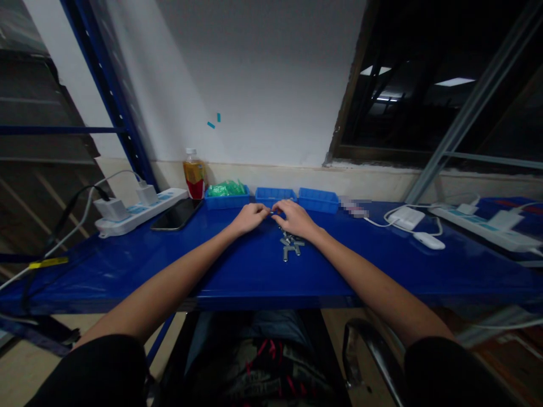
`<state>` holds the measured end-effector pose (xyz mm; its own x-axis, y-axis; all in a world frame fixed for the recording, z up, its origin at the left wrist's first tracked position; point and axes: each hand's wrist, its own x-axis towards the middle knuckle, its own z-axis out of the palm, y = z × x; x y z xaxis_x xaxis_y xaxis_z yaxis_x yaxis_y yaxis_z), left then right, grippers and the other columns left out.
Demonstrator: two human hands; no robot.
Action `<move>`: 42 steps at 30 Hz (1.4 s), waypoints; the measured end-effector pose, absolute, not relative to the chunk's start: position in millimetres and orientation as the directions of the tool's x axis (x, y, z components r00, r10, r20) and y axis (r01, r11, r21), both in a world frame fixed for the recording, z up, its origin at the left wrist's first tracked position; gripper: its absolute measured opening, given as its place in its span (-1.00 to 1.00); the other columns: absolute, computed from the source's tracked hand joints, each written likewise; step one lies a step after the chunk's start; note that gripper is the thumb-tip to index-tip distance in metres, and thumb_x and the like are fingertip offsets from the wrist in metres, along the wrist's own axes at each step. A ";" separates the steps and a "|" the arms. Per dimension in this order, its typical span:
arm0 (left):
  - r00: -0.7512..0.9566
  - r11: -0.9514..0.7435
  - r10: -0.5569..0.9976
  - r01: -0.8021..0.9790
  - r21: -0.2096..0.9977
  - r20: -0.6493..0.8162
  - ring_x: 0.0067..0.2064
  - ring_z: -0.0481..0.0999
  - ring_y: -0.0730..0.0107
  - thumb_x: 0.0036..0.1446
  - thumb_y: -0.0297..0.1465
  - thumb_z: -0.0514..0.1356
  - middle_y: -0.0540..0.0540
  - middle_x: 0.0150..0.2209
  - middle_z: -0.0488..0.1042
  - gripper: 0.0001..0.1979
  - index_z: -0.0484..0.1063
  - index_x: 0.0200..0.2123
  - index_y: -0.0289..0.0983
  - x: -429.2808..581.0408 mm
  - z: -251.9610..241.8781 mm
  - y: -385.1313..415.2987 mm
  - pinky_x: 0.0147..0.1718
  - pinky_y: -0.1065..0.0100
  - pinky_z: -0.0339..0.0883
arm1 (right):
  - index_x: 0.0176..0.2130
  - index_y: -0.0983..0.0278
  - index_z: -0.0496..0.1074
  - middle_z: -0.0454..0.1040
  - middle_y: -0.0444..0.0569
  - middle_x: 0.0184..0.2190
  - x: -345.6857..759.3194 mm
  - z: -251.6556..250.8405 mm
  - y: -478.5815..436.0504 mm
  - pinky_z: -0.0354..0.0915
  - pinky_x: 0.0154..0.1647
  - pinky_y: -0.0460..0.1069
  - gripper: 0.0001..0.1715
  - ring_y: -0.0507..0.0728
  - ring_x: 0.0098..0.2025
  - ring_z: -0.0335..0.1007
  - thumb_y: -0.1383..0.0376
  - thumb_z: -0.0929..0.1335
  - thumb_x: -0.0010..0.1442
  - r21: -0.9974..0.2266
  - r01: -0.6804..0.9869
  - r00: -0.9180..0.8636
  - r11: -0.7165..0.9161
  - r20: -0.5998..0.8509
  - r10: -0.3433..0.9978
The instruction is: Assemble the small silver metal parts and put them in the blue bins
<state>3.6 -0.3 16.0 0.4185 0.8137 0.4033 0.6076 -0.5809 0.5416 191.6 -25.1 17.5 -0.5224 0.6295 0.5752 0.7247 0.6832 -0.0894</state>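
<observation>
Both my left hand (251, 217) and right hand (297, 219) pinch a tiny thing (272, 212), so I should go slow and gentle.

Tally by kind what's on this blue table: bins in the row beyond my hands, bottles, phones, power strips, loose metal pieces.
Blue bins: 3
Bottle: 1
Phone: 1
Power strips: 2
Metal pieces: overlapping, can't count
Total: 7, without the metal pieces
</observation>
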 end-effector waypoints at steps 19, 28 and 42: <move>0.677 -0.780 0.605 0.609 0.142 0.420 -0.03 0.41 0.21 0.26 -0.22 -0.02 -0.19 -0.08 0.46 -0.65 0.39 -0.07 -0.30 20.8 4.9 -14.8 -0.02 0.22 0.26 | -0.16 0.36 0.39 0.46 0.16 -0.18 267.0 32.0 12.5 0.17 -0.09 0.03 -0.74 0.24 -0.09 0.31 0.26 0.23 0.25 -0.180 0.975 0.032 0.128 0.688 0.725; 0.785 -0.832 0.540 0.553 0.052 0.303 0.00 0.42 0.26 0.31 -0.23 -0.12 -0.15 -0.02 0.45 -0.60 0.36 0.02 -0.25 38.8 1.0 -0.6 0.01 0.26 0.24 | -0.19 0.27 0.53 0.53 0.03 -0.14 230.6 9.5 13.0 0.20 -0.06 -0.08 -0.70 0.13 -0.08 0.41 0.40 0.23 0.21 -0.160 0.880 -0.394 0.448 0.284 0.874; 0.712 -0.773 0.620 0.627 0.099 0.329 -0.08 0.43 0.27 0.29 -0.21 -0.09 -0.10 -0.11 0.48 -0.69 0.39 -0.15 -0.19 25.2 0.3 -11.6 -0.12 0.28 0.28 | 0.03 0.29 0.38 0.42 0.15 0.00 310.7 13.7 19.8 0.15 0.06 0.17 -0.57 0.31 0.07 0.26 0.25 0.24 0.18 -0.186 0.983 0.085 0.003 0.464 0.882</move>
<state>25.2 -11.6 0.3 0.7123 0.6201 0.3288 0.6269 -0.7727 0.0992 310.7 19.8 13.7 0.0850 0.8816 0.4643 0.9826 0.0032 -0.1859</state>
